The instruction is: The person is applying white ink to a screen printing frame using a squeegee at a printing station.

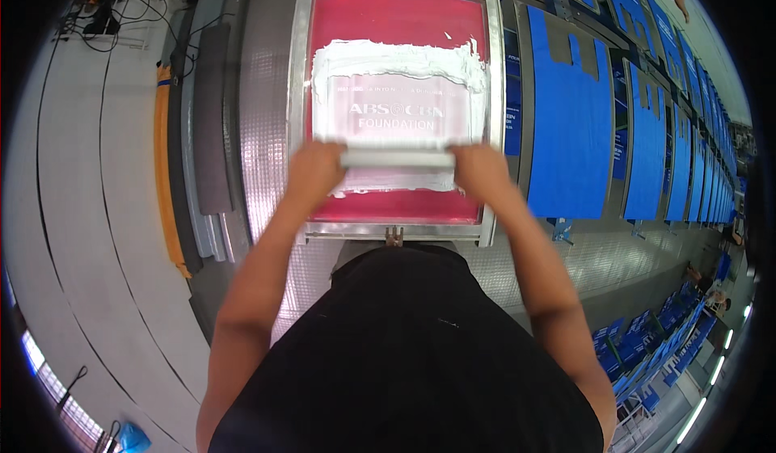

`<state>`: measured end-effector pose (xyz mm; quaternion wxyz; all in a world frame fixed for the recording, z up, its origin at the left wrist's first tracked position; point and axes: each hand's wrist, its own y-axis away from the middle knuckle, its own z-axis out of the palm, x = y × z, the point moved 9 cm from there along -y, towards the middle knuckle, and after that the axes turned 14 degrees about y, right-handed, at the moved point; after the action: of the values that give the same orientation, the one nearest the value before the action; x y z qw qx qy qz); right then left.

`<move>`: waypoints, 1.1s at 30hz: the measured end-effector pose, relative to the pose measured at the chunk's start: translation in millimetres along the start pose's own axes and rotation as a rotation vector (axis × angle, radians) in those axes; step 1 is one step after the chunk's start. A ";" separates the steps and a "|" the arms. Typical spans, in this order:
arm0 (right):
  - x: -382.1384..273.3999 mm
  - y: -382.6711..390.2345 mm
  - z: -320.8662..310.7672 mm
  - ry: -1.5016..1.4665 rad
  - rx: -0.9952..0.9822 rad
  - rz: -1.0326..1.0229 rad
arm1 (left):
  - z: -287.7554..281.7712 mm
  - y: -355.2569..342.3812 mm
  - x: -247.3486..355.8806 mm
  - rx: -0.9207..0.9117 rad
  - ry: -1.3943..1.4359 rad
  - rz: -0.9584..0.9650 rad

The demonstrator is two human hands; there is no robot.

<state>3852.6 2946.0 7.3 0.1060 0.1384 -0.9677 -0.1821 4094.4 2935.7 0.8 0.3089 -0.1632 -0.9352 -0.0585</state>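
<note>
A metal-framed printing screen (297, 89) with pink mesh lies flat on the long table in front of me. White ink (396, 57) is smeared across its upper and middle part. A long pale squeegee (398, 159) rests across the lower part of the mesh. My left hand (315, 170) grips its left end and my right hand (478, 170) grips its right end. Both forearms reach up from the lower edge over my black shirt.
A row of blue fabric pieces (570, 122) lies along the table to the right, curving away. Grey and orange strips (166, 170) run along the table's left side. Cables (101, 16) lie on the floor at the upper left. More blue pieces (638, 348) sit lower right.
</note>
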 end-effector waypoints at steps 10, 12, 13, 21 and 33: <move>34.8 -99.6 -31.0 0.045 0.268 0.025 | -14.2 -112.3 -29.2 0.064 -0.118 0.021; 52.2 -128.6 -49.3 0.056 0.261 -0.008 | -31.5 -142.3 -17.5 -0.032 -0.136 -0.003; 53.9 -133.5 -57.0 0.064 0.268 -0.019 | -39.0 -146.9 -17.4 -0.020 -0.135 -0.011; 59.7 -147.8 -124.3 0.066 0.181 -0.087 | -67.7 -7.1 7.3 0.505 0.169 0.042; 19.5 -183.6 -111.1 0.065 0.308 -0.189 | 218.8 175.6 9.9 -0.421 1.305 -0.490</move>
<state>3904.8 2739.8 41.5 0.0971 0.2491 -0.9629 -0.0361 4024.6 3149.5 -167.4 0.7438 0.0629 -0.5393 -0.3898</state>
